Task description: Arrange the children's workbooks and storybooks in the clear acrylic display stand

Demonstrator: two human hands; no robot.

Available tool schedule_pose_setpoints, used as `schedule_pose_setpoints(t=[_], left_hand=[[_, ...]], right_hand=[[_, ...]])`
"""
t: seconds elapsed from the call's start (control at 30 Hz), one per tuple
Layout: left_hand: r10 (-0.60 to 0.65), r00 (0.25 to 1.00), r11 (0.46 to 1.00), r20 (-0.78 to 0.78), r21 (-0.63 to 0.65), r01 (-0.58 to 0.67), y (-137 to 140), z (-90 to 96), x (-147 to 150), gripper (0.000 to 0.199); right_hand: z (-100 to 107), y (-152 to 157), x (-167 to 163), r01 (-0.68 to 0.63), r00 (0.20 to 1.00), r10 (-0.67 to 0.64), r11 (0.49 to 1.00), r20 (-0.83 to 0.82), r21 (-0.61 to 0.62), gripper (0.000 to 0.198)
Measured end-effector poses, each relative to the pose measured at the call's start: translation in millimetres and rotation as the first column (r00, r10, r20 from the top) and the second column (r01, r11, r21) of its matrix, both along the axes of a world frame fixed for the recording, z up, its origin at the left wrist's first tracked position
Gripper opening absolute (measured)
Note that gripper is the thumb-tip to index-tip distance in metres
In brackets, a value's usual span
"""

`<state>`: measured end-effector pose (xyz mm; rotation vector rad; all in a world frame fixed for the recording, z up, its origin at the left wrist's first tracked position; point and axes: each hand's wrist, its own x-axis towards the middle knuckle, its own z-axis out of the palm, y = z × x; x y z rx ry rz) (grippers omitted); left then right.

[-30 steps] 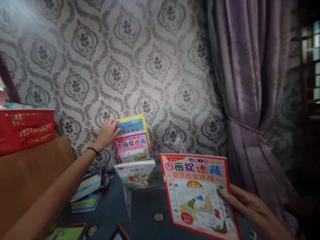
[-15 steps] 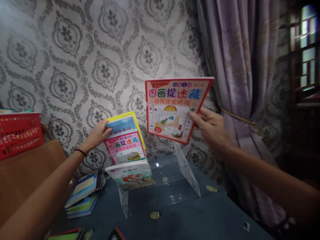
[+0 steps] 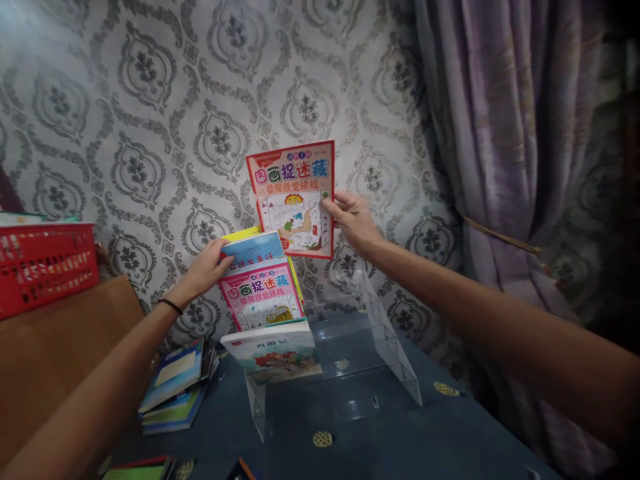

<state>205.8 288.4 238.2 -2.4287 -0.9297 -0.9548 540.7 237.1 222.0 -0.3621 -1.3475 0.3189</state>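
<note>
My right hand (image 3: pixel 353 220) grips the right edge of a red-bordered picture book (image 3: pixel 293 197), thumb on its cover. The book is upright in the air, its lower left part just behind a blue book (image 3: pixel 257 247). My left hand (image 3: pixel 206 268) is closed on the upper left corner of the blue book, which leans in a stepped clear plastic rack (image 3: pixel 395 343). Behind it a yellow book (image 3: pixel 241 235) shows only at its edges. In front stand a pink picture book (image 3: pixel 263 293) and, lowest, a white-edged storybook (image 3: pixel 283 360).
Left of the rack, several books (image 3: pixel 175 383) lie stacked on the dark tablecloth (image 3: pixel 370 447). A red plastic basket (image 3: pixel 47 267) rests on a brown wooden surface (image 3: pixel 75 360). More books (image 3: pixel 137 469) lie at the front edge. A purple curtain (image 3: pixel 505 147) hangs at right.
My right hand has carried the red-bordered book left, from over the rack's right side to behind the blue book's top. My left hand keeps its hold. The view has turned slightly left.
</note>
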Motion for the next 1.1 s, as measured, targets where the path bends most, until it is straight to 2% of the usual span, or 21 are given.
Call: schedule_pose_setpoints(t=[0.1,0.2,0.37,0.43,0.5,0.57,0.63,0.7,0.8,0.87,0.97,1.1], left_hand=[[0.008,1.0,1.0,0.017,-0.004,-0.008,-1,-0.1,2,0.026],[-0.014,0.999,1.0,0.032,-0.009,0.014,-2,-0.8,3,0.027],[-0.069,0.991,0.996,0.117,-0.042,0.074,1,-4.9,-1,0.03],[-0.133,0.969,0.983,0.209,-0.1,0.156,3,-7.3,-3,0.033],[-0.222,0.909,0.935,0.352,-0.189,0.301,5,-9.5,-4,0.037],[-0.269,0.812,0.842,0.519,-0.282,0.459,5,-11.2,-5,0.041],[-0.249,0.709,0.752,0.66,-0.329,0.571,4,-12.3,-4,0.047],[-0.203,0.62,0.707,0.758,-0.325,0.628,3,-13.7,-4,0.051],[-0.144,0.512,0.673,0.847,-0.295,0.678,4,-17.4,-3,0.051],[-0.1,0.473,0.652,0.875,-0.301,0.696,6,-21.2,-3,0.049],[-0.061,0.465,0.622,0.883,-0.33,0.71,9,-27.1,-2,0.039],[-0.078,0.456,0.59,0.887,-0.328,0.738,13,-31.9,2,0.036]], right_hand=[[-10,20,-14,-0.1,0.992,0.106,0.99,0.065,-0.099,0.045],[-21,37,-29,-0.189,0.958,0.228,0.958,0.172,-0.218,0.044],[-32,52,-39,-0.238,0.9,0.337,0.912,0.278,-0.335,0.037],[-33,55,-38,-0.236,0.893,0.345,0.906,0.29,-0.352,0.036],[-33,59,-37,-0.215,0.905,0.321,0.91,0.278,-0.354,0.037],[-33,63,-36,-0.19,0.928,0.28,0.923,0.246,-0.334,0.04],[-33,68,-38,-0.184,0.941,0.259,0.932,0.219,-0.311,0.043],[-34,71,-42,-0.194,0.939,0.264,0.935,0.22,-0.295,0.044],[-36,71,-50,-0.212,0.924,0.287,0.935,0.255,-0.284,0.044],[-37,70,-52,-0.209,0.915,0.289,0.937,0.283,-0.28,0.043],[-43,69,-49,-0.169,0.899,0.272,0.938,0.342,-0.303,0.041],[-57,68,-40,-0.157,0.873,0.318,0.901,0.369,-0.404,0.043]])
